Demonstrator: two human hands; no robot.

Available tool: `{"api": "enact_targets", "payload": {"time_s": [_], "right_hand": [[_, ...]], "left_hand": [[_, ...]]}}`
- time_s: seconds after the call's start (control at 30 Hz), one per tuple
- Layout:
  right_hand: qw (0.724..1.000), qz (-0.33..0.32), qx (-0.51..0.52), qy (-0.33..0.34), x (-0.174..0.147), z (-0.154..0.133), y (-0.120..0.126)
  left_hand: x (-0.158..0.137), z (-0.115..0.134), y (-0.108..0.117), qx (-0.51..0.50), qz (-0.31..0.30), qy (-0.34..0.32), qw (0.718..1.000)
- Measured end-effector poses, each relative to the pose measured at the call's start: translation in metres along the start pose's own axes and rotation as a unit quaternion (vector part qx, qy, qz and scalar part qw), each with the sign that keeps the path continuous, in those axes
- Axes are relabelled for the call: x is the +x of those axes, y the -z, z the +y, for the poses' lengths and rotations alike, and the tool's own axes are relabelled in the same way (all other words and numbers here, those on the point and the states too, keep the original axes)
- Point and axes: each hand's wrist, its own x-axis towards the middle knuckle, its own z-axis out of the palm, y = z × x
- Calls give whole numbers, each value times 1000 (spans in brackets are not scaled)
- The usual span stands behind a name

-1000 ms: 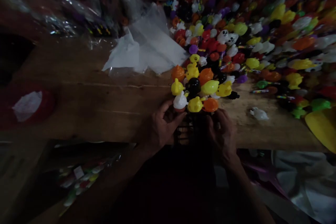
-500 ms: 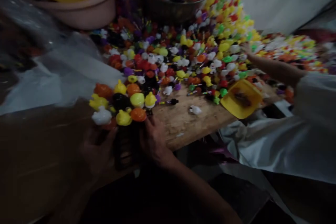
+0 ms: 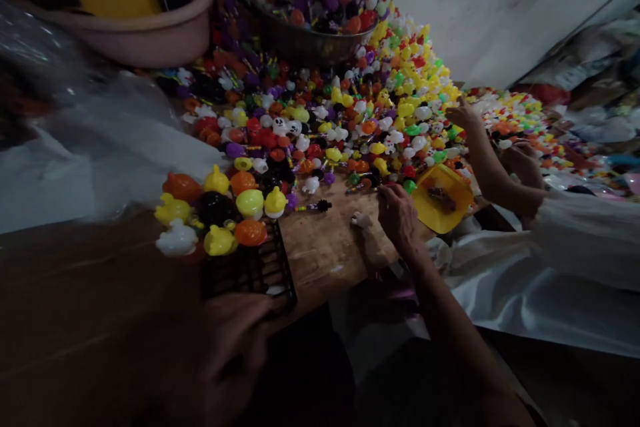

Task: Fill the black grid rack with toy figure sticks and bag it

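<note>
A black grid rack [image 3: 287,273] stands at the table's near edge, its far part filled with shiny figure heads in yellow, orange, white and black, such as a yellow figure [image 3: 220,240] and an orange pumpkin-like one [image 3: 251,232]. At the rack's near side is my left hand [image 3: 235,340], dark and smeared, its fingers unclear. My right hand [image 3: 399,217] is over the table to the right, fingers curled together by the end of a thin beaded stick [image 3: 364,189]. What they pinch, if anything, is hidden. Beside it lies a small white figure [image 3: 362,219].
A large heap of small coloured figures [image 3: 300,113] covers the table's back. Behind are a full metal bowl [image 3: 320,47] and a pink tub [image 3: 150,40]. At right stands a yellow scoop-like tray [image 3: 433,217]. A co-worker's hand [image 3: 465,115] reaches into the heap.
My right hand has left the rack and moved right across the table. My left hand has dropped nearer to me along the rack. The co-worker's arm is higher in view.
</note>
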Motion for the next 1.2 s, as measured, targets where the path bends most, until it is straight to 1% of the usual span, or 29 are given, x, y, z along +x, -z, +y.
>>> {"api": "enact_targets", "payload": {"time_s": [0.03,0.1,0.13,0.17,0.23,0.3,0.33,0.4,0.47,0.53,0.6,0.7,0.77,0.8,0.83,0.87,0.9,0.97,1.0,1.07,1.1,1.13,1.17,1.2], "right_hand": [[1000,1,-22,-6,7,13,-2],[999,-2,-35,-14,17,30,-10],[999,-5,-39,-16,20,34,-16],[999,-8,-42,-18,23,37,-21],[999,-14,-45,-21,26,40,-28],[999,-8,-41,-26,28,40,-29],[999,7,-30,-28,29,39,-27],[997,63,14,-35,29,33,-17],[985,136,88,-60,26,19,-5],[958,186,191,-106,19,-1,5],[916,191,316,-156,8,-25,10],[833,132,483,-235,-19,-64,7],[781,88,552,-279,-43,-92,0],[766,68,571,-288,-56,-106,-3],[761,49,578,-289,-69,-120,-6],[768,31,574,-282,-80,-132,-8],[783,17,562,-267,-90,-142,-8],[829,-8,517,-214,-101,-152,-6],[856,-23,488,-169,-102,-151,-4],[904,-51,421,-59,-91,-135,2],[925,-55,375,-13,-80,-123,5],[945,-49,324,18,-66,-108,7],[961,-32,274,32,-50,-93,7],[972,-7,232,31,-33,-78,6]], "left_hand": [[14,11,-14,1,-13,-84,996],[46,23,-46,-24,-49,-180,982],[60,22,-61,-19,-70,-198,977],[73,18,-75,-13,-93,-203,975],[88,4,-93,-9,-111,-175,978],[94,-10,-99,-34,-111,-113,987],[94,-15,-99,-52,-111,-78,989],[94,-19,-95,-83,-116,-8,990],[96,-19,-90,-100,-118,40,987],[98,-17,-89,-114,-118,73,984],[100,-14,-88,-129,-129,97,978],[100,-13,-86,-176,-157,127,963],[100,-14,-83,-233,-175,150,945],[100,-14,-81,-262,-180,165,934],[100,-15,-80,-291,-180,179,922],[100,-14,-78,-319,-174,188,912],[101,-14,-76,-344,-167,194,903],[103,-12,-74,-378,-151,188,894],[104,-12,-74,-384,-146,180,894],[103,-13,-73,-371,-136,161,904],[101,-14,-73,-351,-128,149,915],[98,-16,-73,-324,-121,138,928],[94,-17,-73,-294,-113,126,941],[90,-19,-74,-263,-108,114,952]]}}
